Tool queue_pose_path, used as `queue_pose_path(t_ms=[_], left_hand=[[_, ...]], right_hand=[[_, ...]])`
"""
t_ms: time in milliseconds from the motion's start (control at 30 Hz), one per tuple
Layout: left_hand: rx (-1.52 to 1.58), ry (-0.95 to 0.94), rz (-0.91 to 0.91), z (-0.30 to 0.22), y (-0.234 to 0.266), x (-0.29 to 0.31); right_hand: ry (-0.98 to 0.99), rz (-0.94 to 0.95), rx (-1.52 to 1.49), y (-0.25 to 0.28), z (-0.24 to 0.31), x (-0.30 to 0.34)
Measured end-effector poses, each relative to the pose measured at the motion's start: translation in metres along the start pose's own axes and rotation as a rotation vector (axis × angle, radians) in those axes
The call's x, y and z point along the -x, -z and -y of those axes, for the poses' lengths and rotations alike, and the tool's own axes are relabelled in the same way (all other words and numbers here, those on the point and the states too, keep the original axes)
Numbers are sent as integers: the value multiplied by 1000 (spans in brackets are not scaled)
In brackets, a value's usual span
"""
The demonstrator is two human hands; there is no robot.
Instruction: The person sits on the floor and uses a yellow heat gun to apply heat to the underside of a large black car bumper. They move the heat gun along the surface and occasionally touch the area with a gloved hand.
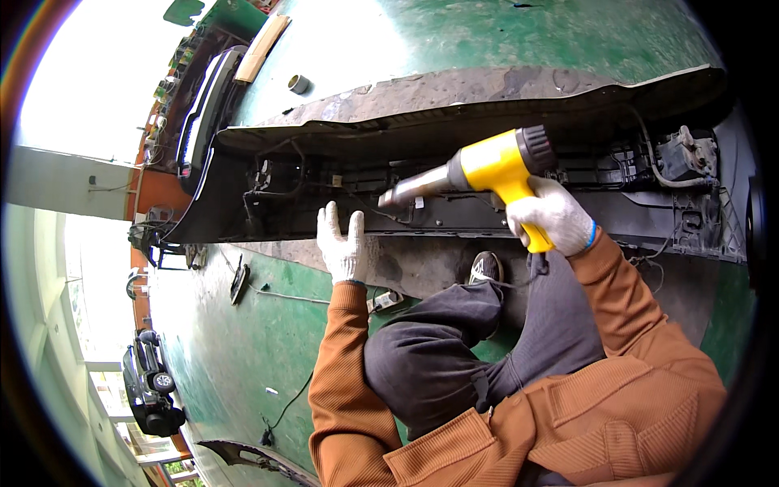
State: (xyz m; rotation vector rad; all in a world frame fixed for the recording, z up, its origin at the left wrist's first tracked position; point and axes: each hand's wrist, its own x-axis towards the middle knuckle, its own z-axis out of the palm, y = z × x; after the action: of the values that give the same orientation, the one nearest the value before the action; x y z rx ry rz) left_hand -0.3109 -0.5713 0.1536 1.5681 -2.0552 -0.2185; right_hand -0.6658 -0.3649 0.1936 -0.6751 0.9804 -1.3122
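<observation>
A yellow heat gun (492, 165) with a dark rear cap and a metal nozzle is in my right hand (560, 217), fingers wrapped round its handle. Its nozzle points left above a long black car bumper (479, 222), which lies with its inner side up across the floor before me. My left hand (342, 246), in a white knit glove, is held up at the bumper's near edge with fingers spread and nothing in it. Inside the bumper are wiring, brackets and a lamp-like unit (688, 154) at the right end.
A power strip (385, 301) with a cable lies by my knee. Beyond the bumper are a tape roll (298, 84) and a piece of cardboard (262, 49). Another bumper-like part (206, 114) stands at the far left. A dark curved panel (258, 459) lies at lower left; a black car (152, 381) is farther off.
</observation>
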Motion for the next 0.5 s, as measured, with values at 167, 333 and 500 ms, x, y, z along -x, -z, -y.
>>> queue_pose_path(t_ms=[167, 333, 500], left_hand=[[-102, -50, -142, -9, 5, 1], [-323, -169, -211, -24, 19, 1], [-554, -406, -288, -32, 24, -4]], right_hand=[[3, 37, -3, -3, -7, 8], [-78, 73, 123, -13, 7, 13], [-22, 23, 104, -10, 12, 9]])
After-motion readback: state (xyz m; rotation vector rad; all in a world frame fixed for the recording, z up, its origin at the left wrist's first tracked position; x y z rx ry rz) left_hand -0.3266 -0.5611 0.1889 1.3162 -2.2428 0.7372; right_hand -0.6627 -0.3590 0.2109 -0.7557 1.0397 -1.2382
